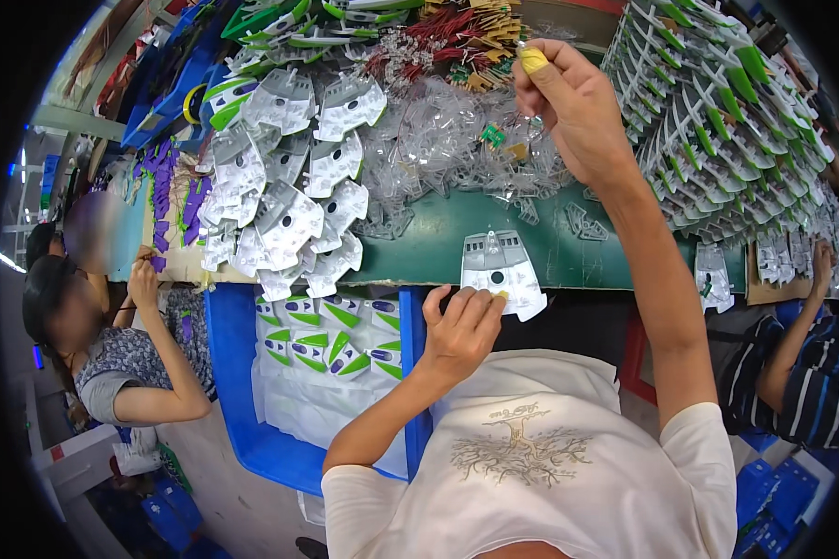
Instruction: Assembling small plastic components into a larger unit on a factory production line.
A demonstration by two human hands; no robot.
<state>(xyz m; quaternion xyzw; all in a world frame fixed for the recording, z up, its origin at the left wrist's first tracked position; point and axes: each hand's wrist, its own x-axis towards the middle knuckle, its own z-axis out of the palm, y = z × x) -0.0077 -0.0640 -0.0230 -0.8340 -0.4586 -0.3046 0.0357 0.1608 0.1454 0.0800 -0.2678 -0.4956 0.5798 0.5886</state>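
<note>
A grey plastic shell part (pixel 500 273) with a round dark hole lies at the near edge of the green work table, partly overhanging it. My left hand (pixel 461 333) grips its near left edge with curled fingers, and a bit of yellow shows at a fingertip. Raised over the far side of the table, my right hand (pixel 573 107) is closed in a pinch, with a yellow wrap (pixel 533 61) around a digit. Something tiny and pale pokes out at its tip, too small to name. Below that hand spreads a heap of clear plastic parts (pixel 429 140).
Stacked grey shells (pixel 284 219) stand left; a tall stack of green-and-grey shells (pixel 718 112) rises right. Red wire bundles (pixel 447 37) lie at the back. A blue bin (pixel 252 419) holding white-and-green parts sits below the table edge. People work on both sides.
</note>
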